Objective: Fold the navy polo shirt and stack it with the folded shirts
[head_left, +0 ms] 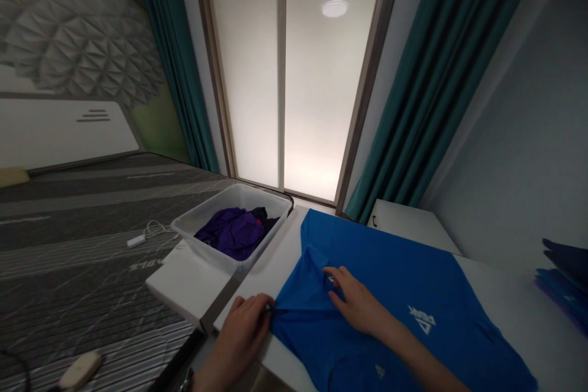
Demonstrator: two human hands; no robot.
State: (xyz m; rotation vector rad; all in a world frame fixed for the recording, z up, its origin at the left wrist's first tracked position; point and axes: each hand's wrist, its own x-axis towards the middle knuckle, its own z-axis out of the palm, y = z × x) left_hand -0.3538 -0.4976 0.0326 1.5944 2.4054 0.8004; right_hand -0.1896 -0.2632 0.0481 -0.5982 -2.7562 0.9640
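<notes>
A blue T-shirt [390,257] with white logo prints lies spread on a white table, with a raised fold running across its left part. My left hand [243,324] is closed, thumb and fingers pinching the shirt's left edge. Over the fabric to the right of it is my right hand [356,303], thumb and index finger apart, the fingertips touching or just above the raised part of the shirt. The lower fingers of my right hand are partly hidden.
A translucent plastic bin [197,223] holding purple and dark clothes [234,233] stands behind the left hand. Folded dark and blue clothes [565,288] are at the far right. A bed [92,282] lies at left, with a white plug and cable [136,241] on it.
</notes>
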